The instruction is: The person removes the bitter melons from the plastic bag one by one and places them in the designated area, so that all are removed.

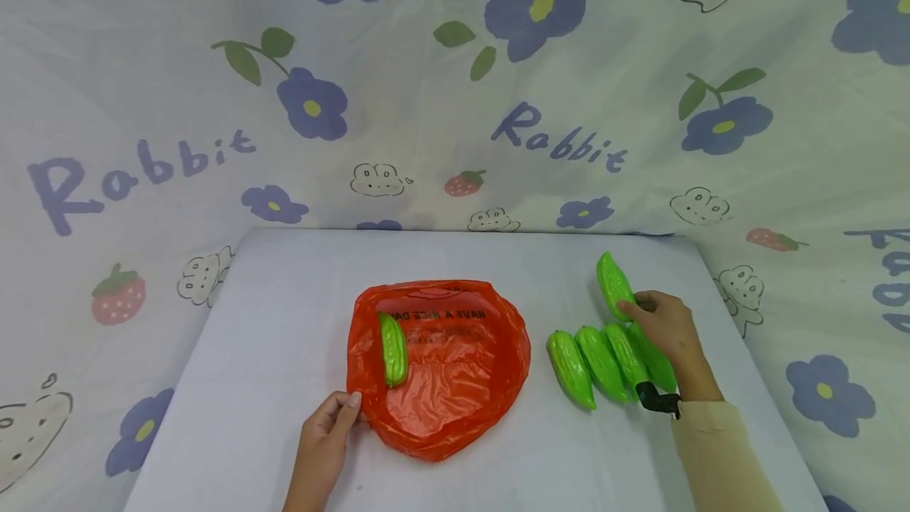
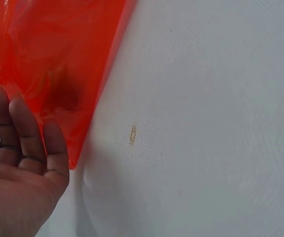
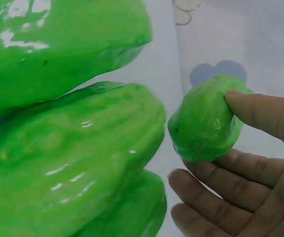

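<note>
A red plastic bag point(image 1: 455, 397) lies spread with its mouth facing up on the white table, and one green bitter melon point(image 1: 394, 350) lies inside it at the left. My left hand point(image 1: 327, 427) pinches the bag's lower-left rim; the left wrist view shows its fingers point(image 2: 26, 121) against the red plastic. At the right, my right hand point(image 1: 671, 330) holds another bitter melon point(image 1: 614, 284) between thumb and fingers. In the right wrist view this held melon point(image 3: 206, 121) appears end-on, apart from the larger-looking melons beside it.
Several bitter melons point(image 1: 571, 368) lie side by side in a row right of the bag, just below the right hand. A black strap point(image 1: 657, 399) is on the right wrist. A patterned cloth point(image 1: 426, 117) hangs behind the white table point(image 1: 277, 299).
</note>
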`<state>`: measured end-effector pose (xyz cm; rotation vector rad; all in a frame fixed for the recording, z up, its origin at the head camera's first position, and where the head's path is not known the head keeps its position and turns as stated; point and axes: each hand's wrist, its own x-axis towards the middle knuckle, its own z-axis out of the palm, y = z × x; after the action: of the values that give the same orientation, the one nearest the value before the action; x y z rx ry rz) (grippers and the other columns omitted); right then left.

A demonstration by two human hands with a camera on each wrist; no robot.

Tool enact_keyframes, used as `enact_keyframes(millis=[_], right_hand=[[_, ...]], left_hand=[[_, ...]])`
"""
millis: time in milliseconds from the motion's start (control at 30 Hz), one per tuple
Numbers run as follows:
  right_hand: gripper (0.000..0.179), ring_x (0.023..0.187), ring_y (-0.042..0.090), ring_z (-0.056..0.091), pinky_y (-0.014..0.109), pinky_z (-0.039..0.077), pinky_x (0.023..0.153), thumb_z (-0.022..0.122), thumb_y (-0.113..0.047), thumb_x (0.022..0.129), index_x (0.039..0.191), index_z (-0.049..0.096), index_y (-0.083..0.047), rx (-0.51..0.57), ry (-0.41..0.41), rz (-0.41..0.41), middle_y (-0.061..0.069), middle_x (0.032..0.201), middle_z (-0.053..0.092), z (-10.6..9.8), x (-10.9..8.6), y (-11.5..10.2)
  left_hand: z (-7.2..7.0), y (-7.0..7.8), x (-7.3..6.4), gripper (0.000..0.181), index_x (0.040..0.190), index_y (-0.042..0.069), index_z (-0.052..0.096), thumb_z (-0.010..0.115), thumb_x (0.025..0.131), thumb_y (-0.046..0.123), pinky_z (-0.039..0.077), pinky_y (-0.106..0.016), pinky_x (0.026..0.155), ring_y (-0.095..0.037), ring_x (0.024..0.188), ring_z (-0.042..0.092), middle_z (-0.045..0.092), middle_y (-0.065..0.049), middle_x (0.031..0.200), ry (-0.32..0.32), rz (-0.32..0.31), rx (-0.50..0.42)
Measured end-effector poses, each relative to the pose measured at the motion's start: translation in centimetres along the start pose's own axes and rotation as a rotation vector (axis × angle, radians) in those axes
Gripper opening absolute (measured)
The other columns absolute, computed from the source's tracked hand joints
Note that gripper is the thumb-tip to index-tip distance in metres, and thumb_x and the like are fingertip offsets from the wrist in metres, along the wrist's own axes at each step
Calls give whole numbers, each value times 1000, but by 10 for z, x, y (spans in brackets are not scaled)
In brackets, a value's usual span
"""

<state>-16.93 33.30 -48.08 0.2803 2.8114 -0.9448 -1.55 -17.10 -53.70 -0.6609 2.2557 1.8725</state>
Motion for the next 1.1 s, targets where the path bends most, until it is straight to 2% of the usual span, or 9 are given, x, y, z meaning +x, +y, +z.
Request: enact_keyframes(millis=[200,433,1100], right_hand=[[74,120,51,59,60,53,93,60,-53,104,139,56,12,-9,-13,11,35,134,60,4,6,4],[73,120,53,57,61,52,94,60,-49,105,138,54,15,-29,-54,16,37,134,58,7,9,4],[67,118,51,59,61,50,95,62,-45,104,136,56,14,-28,-23,20,35,131,60,24,12,14]], left_hand=[[0,1,0,41,104,3,64,56,109,43,55,-21,84,-21,95,61,67,-7,97,-2,-19,9],[0,0,0,41,103,3,64,57,108,43,54,-22,83,-21,94,61,67,-7,96,6,-10,5],[-2,2,-2,41,103,3,65,56,109,43,55,-23,83,-22,95,62,67,-7,96,8,-3,11]])
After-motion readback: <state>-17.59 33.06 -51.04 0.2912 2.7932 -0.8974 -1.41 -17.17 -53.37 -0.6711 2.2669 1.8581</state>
